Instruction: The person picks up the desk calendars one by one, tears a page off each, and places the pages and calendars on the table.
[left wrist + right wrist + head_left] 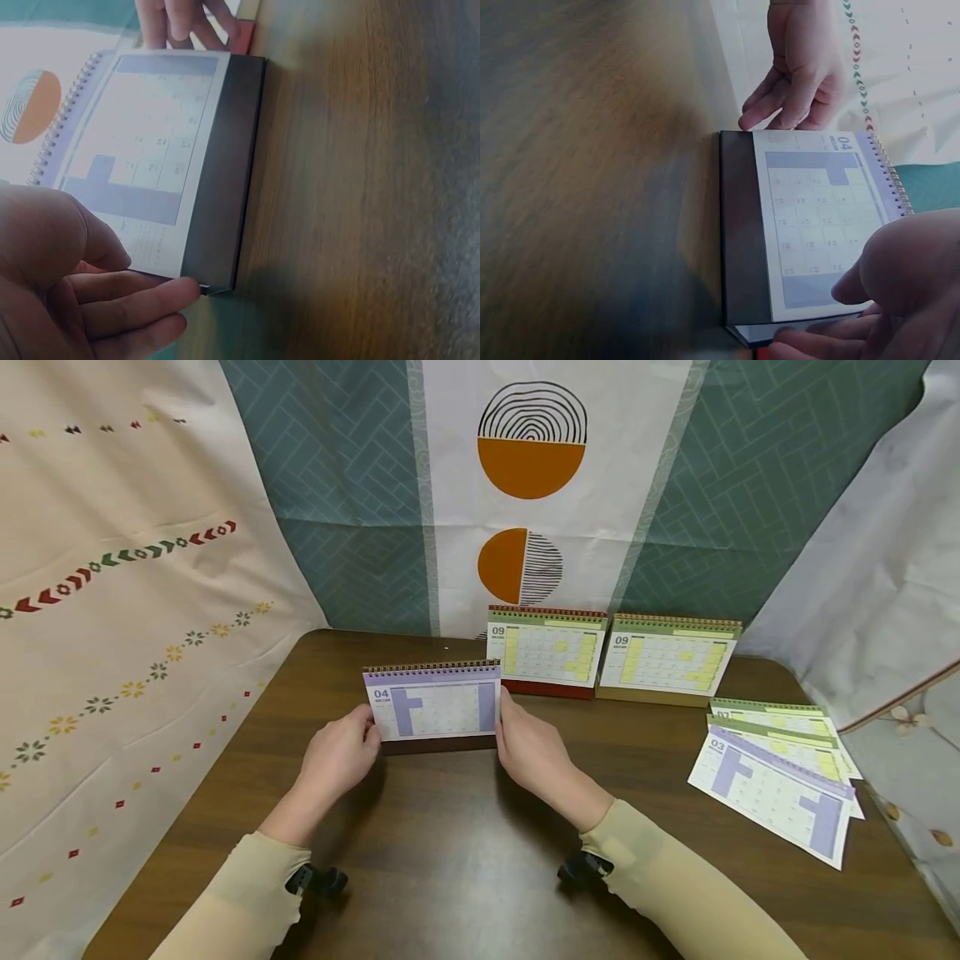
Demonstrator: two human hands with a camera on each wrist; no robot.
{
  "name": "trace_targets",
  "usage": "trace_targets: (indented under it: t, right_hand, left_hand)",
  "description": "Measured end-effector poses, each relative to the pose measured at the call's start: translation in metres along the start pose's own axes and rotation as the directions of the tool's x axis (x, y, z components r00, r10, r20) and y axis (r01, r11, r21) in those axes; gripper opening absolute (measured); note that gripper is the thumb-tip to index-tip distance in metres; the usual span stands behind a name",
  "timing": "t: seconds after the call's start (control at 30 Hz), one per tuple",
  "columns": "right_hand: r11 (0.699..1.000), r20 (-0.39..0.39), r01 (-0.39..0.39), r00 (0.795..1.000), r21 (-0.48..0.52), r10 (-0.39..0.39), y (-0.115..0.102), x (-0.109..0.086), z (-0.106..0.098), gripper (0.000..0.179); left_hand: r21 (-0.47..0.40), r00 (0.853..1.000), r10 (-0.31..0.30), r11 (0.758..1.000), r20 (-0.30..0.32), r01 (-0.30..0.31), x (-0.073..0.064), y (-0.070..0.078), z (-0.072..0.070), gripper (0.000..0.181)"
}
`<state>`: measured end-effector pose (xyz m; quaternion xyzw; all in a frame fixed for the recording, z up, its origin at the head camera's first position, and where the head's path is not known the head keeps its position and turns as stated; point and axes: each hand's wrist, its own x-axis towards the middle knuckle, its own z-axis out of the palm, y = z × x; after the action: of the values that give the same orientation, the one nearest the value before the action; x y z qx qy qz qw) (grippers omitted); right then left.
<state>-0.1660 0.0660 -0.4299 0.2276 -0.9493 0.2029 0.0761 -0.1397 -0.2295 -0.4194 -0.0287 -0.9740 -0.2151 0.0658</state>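
Observation:
A spiral-bound desk calendar [438, 706] with a purple page marked 04 and a dark base stands tilted back on the table. My left hand [342, 752] holds its left side, thumb towards the front and fingers at the side edge. On the opposite side my right hand [534, 747] grips the edge in the same manner. Both wrist views show the calendar page [142, 142] and the dark base strip [744, 225] between the two hands. The fingertips behind the calendar are partly hidden.
Two standing calendars with green 09 pages, one on a red base [551, 652] and one on a tan base [663, 662], are behind to the right. Loose calendar sheets, the top one purple and marked 03 [772, 797], overlap at the table's right. Patterned cloths [345, 485] hang around the brown table [442, 860].

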Motion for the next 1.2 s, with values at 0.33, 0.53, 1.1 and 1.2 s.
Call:
trace_targets:
  t: [0.33, 0.53, 1.1, 1.2]
  right_hand:
    - [1.000, 0.040, 0.003, 0.999, 0.002, -0.003, -0.005, 0.024, 0.008, 0.064]
    - [1.000, 0.061, 0.001, 0.998, 0.021, -0.002, -0.005, 0.039, 0.012, 0.071]
    - [0.998, 0.037, -0.033, 0.999, 0.048, 0.031, 0.009, 0.082, 0.048, 0.080]
    - [0.999, 0.016, -0.032, 0.999, 0.029, 0.031, 0.024, 0.096, 0.067, 0.083]
  left_hand:
    - [0.020, 0.999, -0.032, 0.999, -0.004, 0.032, 0.010, -0.009, 0.001, 0.016]
    - [0.019, 0.999, -0.044, 0.999, -0.016, 0.044, 0.018, -0.013, 0.002, 0.013]
    - [-0.002, 0.993, -0.111, 0.994, 0.030, 0.111, 0.063, -0.023, 0.009, 0.043]
    - [-0.028, 0.992, -0.120, 0.992, 0.045, 0.121, 0.070, -0.023, 0.009, 0.046]
